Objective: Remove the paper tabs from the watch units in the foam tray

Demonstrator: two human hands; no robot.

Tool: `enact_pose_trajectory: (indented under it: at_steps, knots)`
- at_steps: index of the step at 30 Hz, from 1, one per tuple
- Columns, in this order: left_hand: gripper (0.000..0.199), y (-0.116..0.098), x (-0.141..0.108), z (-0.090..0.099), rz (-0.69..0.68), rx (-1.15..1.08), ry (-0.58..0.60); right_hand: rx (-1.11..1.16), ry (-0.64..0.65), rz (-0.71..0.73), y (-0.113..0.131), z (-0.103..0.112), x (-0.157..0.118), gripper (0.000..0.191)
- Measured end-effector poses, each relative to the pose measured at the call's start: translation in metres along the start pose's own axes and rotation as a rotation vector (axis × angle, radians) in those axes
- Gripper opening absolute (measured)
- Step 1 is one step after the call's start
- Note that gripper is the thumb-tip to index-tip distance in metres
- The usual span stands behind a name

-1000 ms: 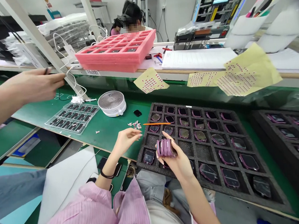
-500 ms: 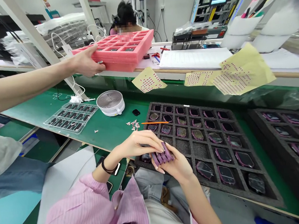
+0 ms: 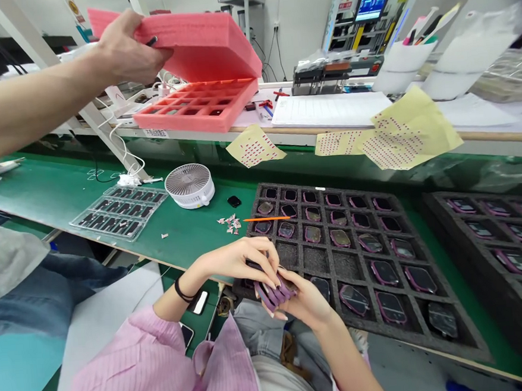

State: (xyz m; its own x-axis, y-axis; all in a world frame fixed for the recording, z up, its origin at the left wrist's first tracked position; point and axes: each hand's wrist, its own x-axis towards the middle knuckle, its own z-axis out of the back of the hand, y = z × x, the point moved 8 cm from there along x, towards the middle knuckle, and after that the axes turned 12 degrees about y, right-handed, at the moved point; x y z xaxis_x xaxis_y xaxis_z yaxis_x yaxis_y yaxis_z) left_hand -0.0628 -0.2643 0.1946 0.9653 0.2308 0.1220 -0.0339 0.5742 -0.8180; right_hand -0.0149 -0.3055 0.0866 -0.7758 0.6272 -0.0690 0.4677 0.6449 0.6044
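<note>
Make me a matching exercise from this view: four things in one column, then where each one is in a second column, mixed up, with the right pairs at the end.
Things:
1. Purple straps
2. White desk fan
3. Pink foam tray
4. Orange strip

Places:
A. On the green mat
B. Across the edge of the black foam tray
C. Held by the left hand and right hand
D. On the upper shelf

Pairs: 1-C, 2-A, 3-D, 4-B

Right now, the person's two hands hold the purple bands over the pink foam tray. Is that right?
No, the tray is wrong. The head view shows the left hand and right hand holding the purple bands over the black foam tray. The pink foam tray sits up on the shelf.
</note>
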Motion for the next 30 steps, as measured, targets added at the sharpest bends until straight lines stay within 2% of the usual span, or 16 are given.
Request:
enact_pose_trajectory:
  at_steps: [5, 11, 15, 17, 20, 22, 26, 30]
  knots:
    - [0.023, 0.017, -0.005, -0.005, 0.199, -0.051, 0.015, -0.169, -0.110, 0.016, 0.003, 0.008, -0.006, 0.041]
    - [0.026, 0.033, -0.001, -0.009, 0.209, 0.001, 0.081, -0.252, -0.173, 0.036, -0.003, 0.020, -0.009, 0.051]
    - [0.029, 0.044, 0.005, -0.006, 0.271, -0.057, 0.006, -0.474, -0.333, 0.111, 0.013, 0.036, -0.020, 0.064]
    - [0.045, 0.036, 0.012, -0.010, 0.247, -0.033, -0.009, -0.680, -0.465, 0.197, 0.032, 0.041, -0.029, 0.067]
    - [0.067, 0.024, 0.028, -0.025, 0.222, 0.195, -0.035, -1.005, -0.658, 0.310, 0.059, 0.040, -0.040, 0.072]
    - [0.062, 0.025, 0.038, -0.033, 0.257, 0.372, -0.126, -1.170, -0.739, 0.336, 0.069, 0.037, -0.042, 0.075]
    - [0.049, 0.041, 0.050, -0.043, 0.319, 0.543, -0.301, -1.314, -0.787, 0.333, 0.074, 0.035, -0.039, 0.081]
    - [0.045, 0.053, 0.051, -0.041, 0.318, 0.556, -0.305, -1.250, -0.750, 0.332, 0.074, 0.040, -0.042, 0.083]
